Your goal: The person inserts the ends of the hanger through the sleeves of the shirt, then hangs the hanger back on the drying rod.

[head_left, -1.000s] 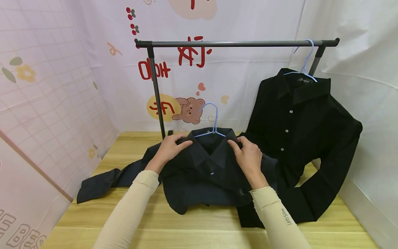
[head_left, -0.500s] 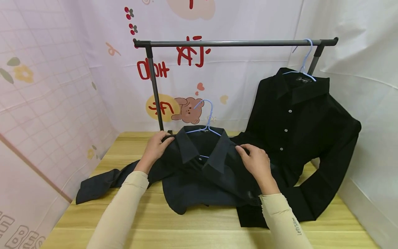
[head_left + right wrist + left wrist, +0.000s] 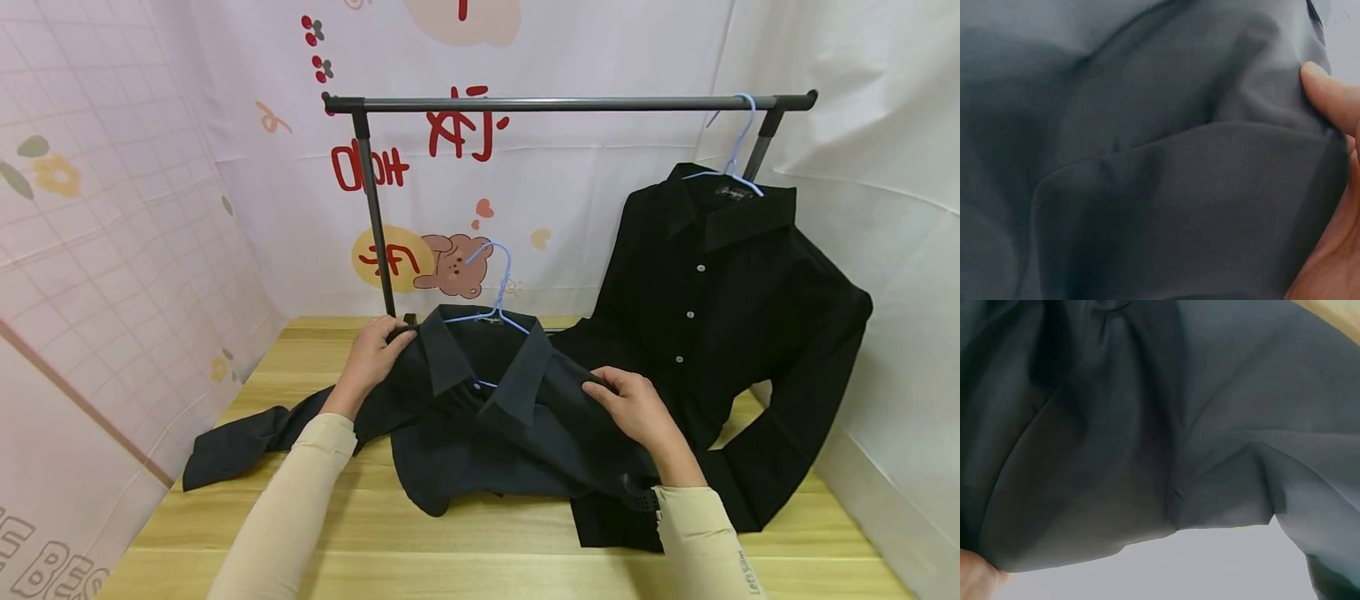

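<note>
A dark collared shirt (image 3: 517, 442) lies on the table, its neck part raised, with a blue hanger (image 3: 502, 287) inside its collar and the hook standing above. My left hand (image 3: 370, 354) pinches the shirt at the shoulder on the left; in the left wrist view only a bit of that hand (image 3: 977, 575) shows beside the dark cloth (image 3: 1104, 444). On the other side my right hand (image 3: 637, 408) pinches the opposite shoulder. The right wrist view shows its thumb on the cloth (image 3: 1197, 206). Most of the hanger's lower part is hidden in the shirt.
A dark metal clothes rack (image 3: 562, 105) stands behind. A second black shirt (image 3: 720, 308) hangs from its right end on another blue hanger (image 3: 738, 150), one sleeve lying on the wooden table (image 3: 420, 558). Printed cloth walls (image 3: 600, 217) surround the table.
Both hands have moved outward from the collar along the shoulders, the right also downward. The collar has spread wider, and the hanger has shifted slightly left with the shirt's neck.
</note>
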`<state>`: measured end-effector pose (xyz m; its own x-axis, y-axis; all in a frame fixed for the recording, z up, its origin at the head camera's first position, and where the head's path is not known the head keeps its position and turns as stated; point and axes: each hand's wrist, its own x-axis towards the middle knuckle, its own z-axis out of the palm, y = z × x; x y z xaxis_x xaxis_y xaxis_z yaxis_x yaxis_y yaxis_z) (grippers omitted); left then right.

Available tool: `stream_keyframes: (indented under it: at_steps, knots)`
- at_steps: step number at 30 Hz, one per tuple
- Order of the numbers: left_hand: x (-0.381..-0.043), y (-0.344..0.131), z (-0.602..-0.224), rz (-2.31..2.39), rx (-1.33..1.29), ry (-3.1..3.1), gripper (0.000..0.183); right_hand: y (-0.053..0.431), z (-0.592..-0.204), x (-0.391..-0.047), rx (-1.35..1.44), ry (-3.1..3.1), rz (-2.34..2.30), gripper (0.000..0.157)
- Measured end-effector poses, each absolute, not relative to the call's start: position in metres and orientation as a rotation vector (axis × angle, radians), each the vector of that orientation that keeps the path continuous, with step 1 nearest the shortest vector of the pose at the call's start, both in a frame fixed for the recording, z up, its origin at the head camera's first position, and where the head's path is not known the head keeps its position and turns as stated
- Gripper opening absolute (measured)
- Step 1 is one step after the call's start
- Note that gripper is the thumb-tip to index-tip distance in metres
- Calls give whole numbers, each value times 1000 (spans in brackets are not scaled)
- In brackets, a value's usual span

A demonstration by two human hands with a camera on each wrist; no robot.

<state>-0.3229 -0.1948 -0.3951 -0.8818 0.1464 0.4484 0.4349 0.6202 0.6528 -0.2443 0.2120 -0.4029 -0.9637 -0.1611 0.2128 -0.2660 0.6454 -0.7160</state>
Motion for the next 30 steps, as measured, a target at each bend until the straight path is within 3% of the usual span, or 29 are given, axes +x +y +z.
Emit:
stream_keyframes:
  at_steps: [8, 16, 25, 30]
  knots:
    - [-322, -197, -396, -1206, -458, -2513, 17, 222, -407, -243, 425, -2729, 1529, 26]
    - [-323, -197, -400, -1303, -361, -2549, 22, 220, -408, -240, 356, -2652, 1436, 27]
    - [-324, -222, -414, -1392, -179, -2640, 66, 224, -405, -235, 199, -2526, 1485, 36]
    - [-323, -242, -424, -1316, -116, -2726, 50, 228, -407, -237, 43, -2439, 1571, 41]
